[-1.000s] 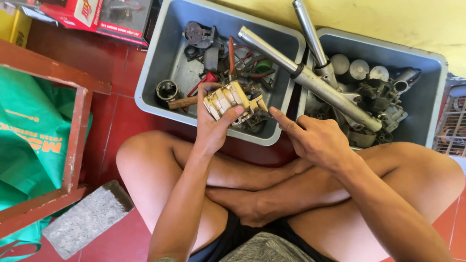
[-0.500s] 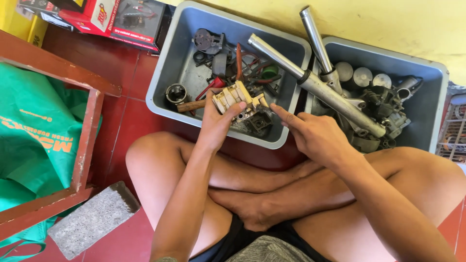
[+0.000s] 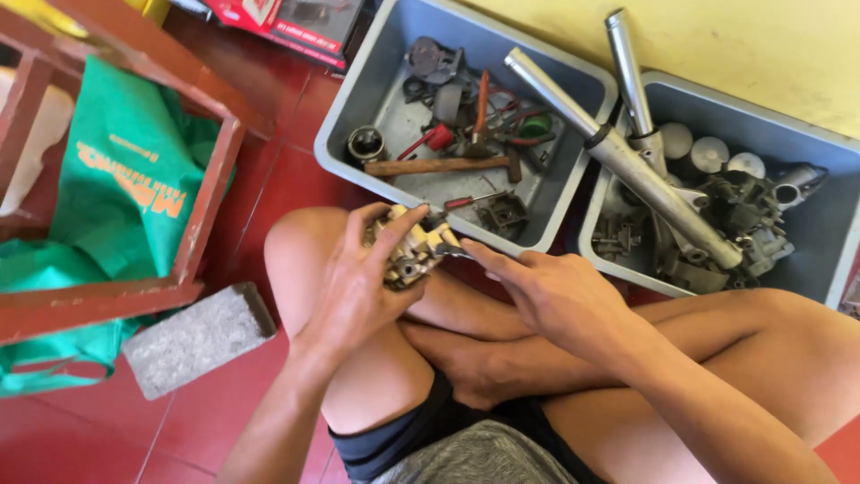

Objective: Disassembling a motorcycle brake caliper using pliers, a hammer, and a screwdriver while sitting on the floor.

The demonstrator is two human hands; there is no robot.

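Note:
I sit cross-legged on a red tiled floor. My left hand (image 3: pixel 363 282) grips a small brass-and-grey metal engine part (image 3: pixel 414 251), like a carburettor, held over my left knee. My right hand (image 3: pixel 555 300) reaches in from the right, its fingertips touching the part's right side; whether it holds anything itself is hidden. Just beyond the part stands a grey plastic bin (image 3: pixel 358 108) with a wooden-handled hammer (image 3: pixel 439 166), a red-handled screwdriver and several small metal pieces.
A second grey bin (image 3: pixel 838 246) at the right holds metal engine parts; two long metal tubes (image 3: pixel 627 166) lie across both bins. A red wooden frame (image 3: pixel 210 193) with a green bag (image 3: pixel 116 188) is at the left, a grey block (image 3: pixel 197 336) beside my knee.
Both hands have come back from over the left bin toward my lap, bringing the metal part down to my left knee. The camera has tilted, so the bins sit farther up.

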